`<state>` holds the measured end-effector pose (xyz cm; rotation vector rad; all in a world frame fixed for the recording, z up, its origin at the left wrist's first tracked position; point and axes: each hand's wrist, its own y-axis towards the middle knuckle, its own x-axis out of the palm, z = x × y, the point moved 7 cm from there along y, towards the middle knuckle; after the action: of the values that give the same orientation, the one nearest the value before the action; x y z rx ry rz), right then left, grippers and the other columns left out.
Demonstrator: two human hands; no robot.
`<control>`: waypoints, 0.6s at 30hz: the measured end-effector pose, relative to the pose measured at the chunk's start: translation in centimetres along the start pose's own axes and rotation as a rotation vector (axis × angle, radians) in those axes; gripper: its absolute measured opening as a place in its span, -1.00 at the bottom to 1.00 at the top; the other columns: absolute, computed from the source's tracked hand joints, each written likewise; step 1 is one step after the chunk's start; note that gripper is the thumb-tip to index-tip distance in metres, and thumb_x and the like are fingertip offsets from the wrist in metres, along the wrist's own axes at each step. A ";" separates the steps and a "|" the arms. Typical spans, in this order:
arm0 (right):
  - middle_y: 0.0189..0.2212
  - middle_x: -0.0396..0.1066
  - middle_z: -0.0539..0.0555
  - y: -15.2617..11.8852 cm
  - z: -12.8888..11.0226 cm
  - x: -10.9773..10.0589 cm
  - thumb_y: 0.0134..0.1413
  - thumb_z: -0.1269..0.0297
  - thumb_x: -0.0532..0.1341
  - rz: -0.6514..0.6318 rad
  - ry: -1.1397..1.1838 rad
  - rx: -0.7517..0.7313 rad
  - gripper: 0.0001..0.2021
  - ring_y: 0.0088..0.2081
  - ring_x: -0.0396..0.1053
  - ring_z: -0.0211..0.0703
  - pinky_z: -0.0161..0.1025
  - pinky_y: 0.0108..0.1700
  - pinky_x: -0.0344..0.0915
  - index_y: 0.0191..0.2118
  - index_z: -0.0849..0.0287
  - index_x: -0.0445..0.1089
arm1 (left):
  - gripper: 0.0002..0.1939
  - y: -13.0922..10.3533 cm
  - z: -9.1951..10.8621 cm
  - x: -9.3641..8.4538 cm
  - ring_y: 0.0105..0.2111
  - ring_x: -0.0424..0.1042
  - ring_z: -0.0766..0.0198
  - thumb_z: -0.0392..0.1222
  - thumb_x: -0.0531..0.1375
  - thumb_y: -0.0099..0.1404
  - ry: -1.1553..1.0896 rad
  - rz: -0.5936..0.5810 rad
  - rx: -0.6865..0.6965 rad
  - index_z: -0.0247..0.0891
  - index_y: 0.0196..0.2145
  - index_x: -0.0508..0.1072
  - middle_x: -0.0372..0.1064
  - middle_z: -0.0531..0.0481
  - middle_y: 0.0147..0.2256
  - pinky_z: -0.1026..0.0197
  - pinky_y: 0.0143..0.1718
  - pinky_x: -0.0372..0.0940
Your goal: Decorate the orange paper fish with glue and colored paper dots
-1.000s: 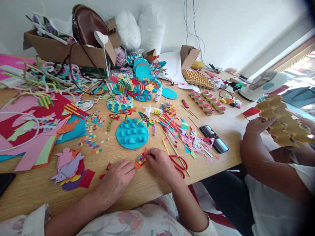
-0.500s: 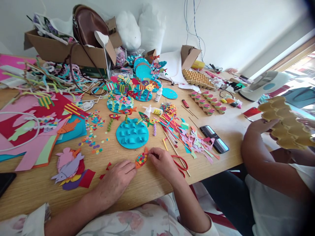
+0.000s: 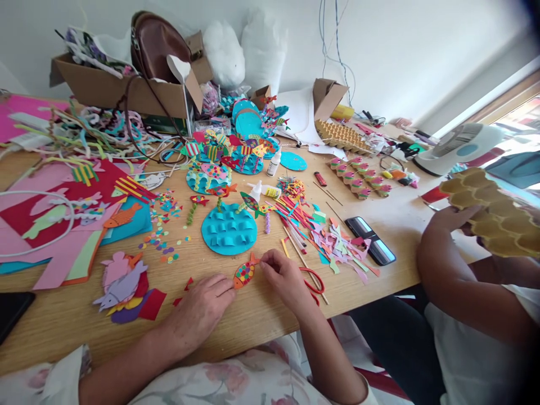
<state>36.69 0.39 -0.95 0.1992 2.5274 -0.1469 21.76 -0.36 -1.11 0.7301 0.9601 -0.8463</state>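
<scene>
An orange paper fish covered in colored dots lies on the table in front of me. My left hand rests flat beside it, fingers stretched out, their tips against the fish's head. At the tail, my right hand has thumb and forefinger pinched together, slightly apart from the fish; anything between those fingertips is too small to make out. Just beyond sits a blue oval base with curled paper strips. Red-handled scissors lie partly hidden behind my right hand. Small red paper scraps are near my left hand.
Cut-out paper fish lie in a pile at left. Glue bottles, paper strips and scraps, and a black case spread across the table. At right, another person's hands hold an egg carton.
My right fingertips have drawn slightly away from the fish's tail. The left hand stays at the fish's head. The whole view has shifted slightly.
</scene>
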 end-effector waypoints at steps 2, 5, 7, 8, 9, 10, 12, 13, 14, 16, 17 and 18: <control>-0.52 0.30 -0.03 -0.2 0.2 -0.5 0.00 0.37 0.06 0.038 0.052 -0.008 -0.92 -0.47 0.26 -0.28 -0.36 -0.43 0.17 -0.44 0.18 0.27 | -0.74 0.0 -0.3 -0.9 -0.19 0.35 0.27 -0.44 -0.02 0.23 -0.069 0.045 -0.020 -0.25 -0.27 0.42 0.41 -0.02 -0.25 0.18 -0.13 0.31; -0.54 0.26 -0.04 -0.8 0.4 -1.3 0.02 0.33 0.06 0.070 0.065 0.000 -0.92 -0.49 0.23 -0.28 -0.36 -0.46 0.15 -0.44 0.17 0.24 | -0.71 -0.3 -1.5 -3.5 -0.19 0.38 0.32 -0.38 -0.06 0.25 -0.191 0.120 -0.074 -0.22 -0.24 0.42 0.42 -0.01 -0.20 0.26 -0.16 0.32; -0.56 0.24 -0.05 -1.4 0.4 -1.9 0.03 0.31 0.06 0.083 0.043 0.011 -0.91 -0.52 0.21 -0.29 -0.37 -0.48 0.13 -0.45 0.16 0.23 | -0.73 -0.7 -2.9 -5.6 -0.22 0.41 0.32 -0.30 -0.06 0.27 -0.215 0.141 -0.139 -0.22 -0.26 0.43 0.44 -0.01 -0.23 0.30 -0.20 0.32; -0.57 0.24 -0.06 -1.7 0.4 -2.2 0.04 0.31 0.06 0.087 0.021 0.013 -0.90 -0.53 0.21 -0.30 -0.37 -0.50 0.11 -0.45 0.16 0.23 | -0.74 -1.1 -3.8 -6.8 -0.24 0.42 0.31 -0.25 -0.05 0.27 -0.199 0.160 -0.187 -0.21 -0.26 0.42 0.45 -0.01 -0.24 0.30 -0.22 0.32; -0.58 0.24 -0.06 -2.0 0.3 -2.4 0.04 0.31 0.06 0.091 -0.006 0.013 -0.90 -0.54 0.20 -0.30 -0.37 -0.51 0.10 -0.45 0.15 0.23 | -0.75 -1.5 -4.8 -7.7 -0.26 0.42 0.30 -0.19 -0.04 0.27 -0.183 0.160 -0.238 -0.20 -0.25 0.42 0.45 0.01 -0.25 0.30 -0.23 0.32; -0.58 0.24 -0.06 -2.3 0.1 -2.6 0.05 0.30 0.06 0.094 -0.036 0.008 -0.90 -0.54 0.20 -0.30 -0.37 -0.51 0.10 -0.45 0.15 0.23 | -0.76 -1.9 -5.8 -8.8 -0.26 0.42 0.29 -0.13 -0.03 0.26 -0.155 0.187 -0.290 -0.19 -0.27 0.41 0.45 0.02 -0.27 0.29 -0.23 0.32; -0.60 0.25 -0.06 -2.8 -0.4 -2.9 0.05 0.31 0.06 0.095 -0.104 -0.012 -0.89 -0.54 0.21 -0.29 -0.36 -0.50 0.09 -0.46 0.15 0.23 | -0.75 -2.8 -7.6 -10.4 -0.26 0.41 0.27 -0.08 -0.02 0.26 -0.092 0.230 -0.369 -0.17 -0.28 0.40 0.45 0.03 -0.27 0.26 -0.22 0.30; -0.61 0.25 -0.06 -3.0 -0.8 -2.9 0.05 0.32 0.06 0.094 -0.137 -0.027 -0.89 -0.55 0.21 -0.29 -0.36 -0.50 0.09 -0.46 0.15 0.24 | -0.75 -3.1 -8.3 -10.7 -0.26 0.41 0.26 -0.05 -0.02 0.26 -0.067 0.221 -0.384 -0.16 -0.28 0.40 0.44 0.03 -0.28 0.26 -0.22 0.29; -0.61 0.26 -0.06 -3.2 -1.2 -2.9 0.05 0.32 0.06 0.091 -0.164 -0.044 -0.88 -0.55 0.21 -0.29 -0.36 -0.50 0.09 -0.47 0.15 0.24 | -0.73 -3.3 -8.9 -10.8 -0.27 0.40 0.25 -0.03 -0.04 0.26 -0.032 0.205 -0.394 -0.15 -0.29 0.40 0.44 0.03 -0.29 0.25 -0.22 0.28; -0.62 0.26 -0.06 -3.5 -2.0 -2.9 0.05 0.34 0.05 0.082 -0.206 -0.081 -0.88 -0.56 0.21 -0.29 -0.36 -0.51 0.10 -0.47 0.15 0.25 | -0.68 -3.6 -10.1 -10.6 -0.26 0.40 0.20 0.01 -0.08 0.27 0.043 0.162 -0.411 -0.15 -0.31 0.40 0.44 0.01 -0.30 0.20 -0.22 0.26; -0.62 0.27 -0.05 -3.7 -2.4 -2.9 0.06 0.34 0.05 0.077 -0.222 -0.098 -0.88 -0.56 0.22 -0.29 -0.37 -0.50 0.11 -0.47 0.15 0.25 | -0.66 -3.7 -10.7 -10.4 -0.26 0.40 0.18 0.02 -0.09 0.26 0.075 0.128 -0.427 -0.16 -0.32 0.41 0.44 0.00 -0.31 0.18 -0.23 0.26; -0.61 0.29 -0.05 -3.8 -2.8 -2.8 0.06 0.35 0.04 0.071 -0.238 -0.115 -0.87 -0.55 0.23 -0.29 -0.37 -0.50 0.12 -0.46 0.15 0.26 | -0.64 -3.8 -11.3 -10.0 -0.28 0.40 0.16 0.02 -0.10 0.26 0.097 0.083 -0.451 -0.17 -0.34 0.42 0.45 -0.01 -0.32 0.17 -0.25 0.25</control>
<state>36.76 -3.26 3.18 0.2118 2.2805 0.0037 10.86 9.99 2.90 0.4198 1.1492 -0.4975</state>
